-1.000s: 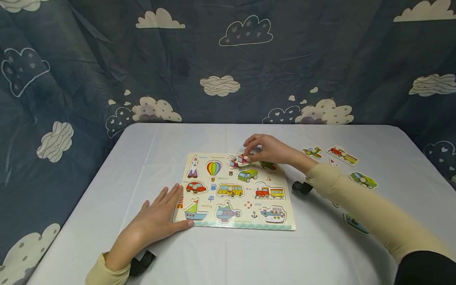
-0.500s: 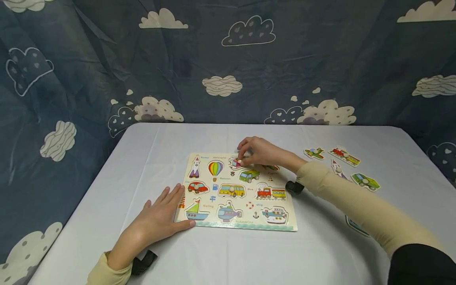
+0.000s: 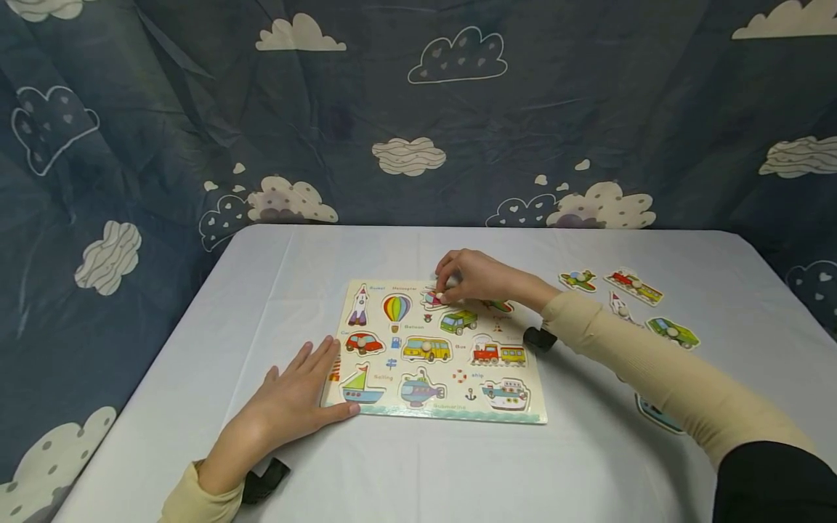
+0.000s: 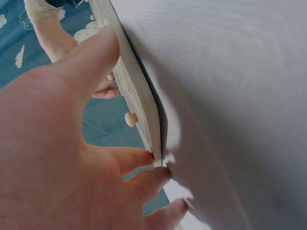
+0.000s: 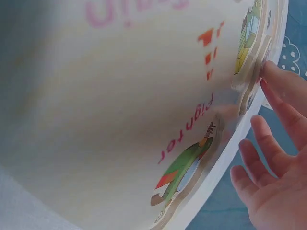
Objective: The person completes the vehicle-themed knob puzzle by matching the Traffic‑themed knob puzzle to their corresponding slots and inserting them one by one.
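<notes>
A cream puzzle board (image 3: 386,412) with printed vehicles lies on the white table. At its top edge my right hand (image 3: 480,278) pinches a pink helicopter puzzle piece (image 3: 429,298) between thumb and fingertips, over the printed helicopter spot. The right wrist view has this helicopter piece (image 5: 253,81) edge-on at the board's rim, partly behind the fingers; the fighter recess (image 5: 187,167) is nearer the camera. My left hand (image 3: 281,410) rests at the board's lower left corner, fingers spread straight along the side and thumb at the front edge.
Right of the board lie loose pieces: a green plane (image 3: 577,281), a red train (image 3: 634,288), a rocket (image 3: 621,307) and a green vehicle (image 3: 672,332). A blue piece (image 3: 656,415) shows partly below my right sleeve (image 3: 654,363). A cloud-print cloth (image 3: 366,102) hangs behind the table.
My right hand has moved slightly left with the helicopter piece, from beside the printed helicopter to over it, and then stayed there. My left hand has kept its place on the board.
</notes>
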`<state>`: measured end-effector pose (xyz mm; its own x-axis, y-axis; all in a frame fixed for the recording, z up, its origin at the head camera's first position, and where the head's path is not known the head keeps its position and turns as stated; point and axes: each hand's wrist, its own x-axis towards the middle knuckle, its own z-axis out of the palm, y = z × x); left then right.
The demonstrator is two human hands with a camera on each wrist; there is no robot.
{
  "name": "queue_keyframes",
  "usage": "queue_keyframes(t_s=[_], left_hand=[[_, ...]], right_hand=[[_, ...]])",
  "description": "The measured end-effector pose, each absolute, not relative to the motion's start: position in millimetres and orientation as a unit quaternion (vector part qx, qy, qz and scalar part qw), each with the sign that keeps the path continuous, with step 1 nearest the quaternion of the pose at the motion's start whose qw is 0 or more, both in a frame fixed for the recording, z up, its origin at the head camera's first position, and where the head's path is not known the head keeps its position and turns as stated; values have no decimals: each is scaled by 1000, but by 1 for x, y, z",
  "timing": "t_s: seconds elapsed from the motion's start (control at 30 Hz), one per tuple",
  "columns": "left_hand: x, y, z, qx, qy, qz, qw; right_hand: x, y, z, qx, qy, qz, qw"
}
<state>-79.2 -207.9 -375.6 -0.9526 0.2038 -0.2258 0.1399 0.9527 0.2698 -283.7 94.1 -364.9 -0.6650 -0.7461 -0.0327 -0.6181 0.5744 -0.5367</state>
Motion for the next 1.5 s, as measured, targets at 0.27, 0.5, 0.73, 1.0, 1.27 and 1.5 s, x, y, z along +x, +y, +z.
queue_keyframes(t_s=[0.27, 0.5, 0.73, 1.0, 1.27, 1.5], left_hand=[[-80, -209, -377, 86, 980, 127, 127], [-80, -209, -378, 84, 980, 126, 129], [-81, -208, -376, 86, 980, 128, 128], [-80, -207, -376, 85, 980, 129, 127], [-79, -206, -376, 86, 980, 129, 128], [-80, -207, -376, 85, 980, 125, 132]], right_hand=[[-286, 95, -368, -394, 875, -252, 128], [-286, 102, -364, -384, 878, -258, 120], [-282, 119, -349, -357, 882, -289, 103], [-273, 141, -336, -332, 892, -295, 87], [-261, 168, -326, -306, 903, -295, 59], [-246, 188, -319, -295, 909, -292, 46]])
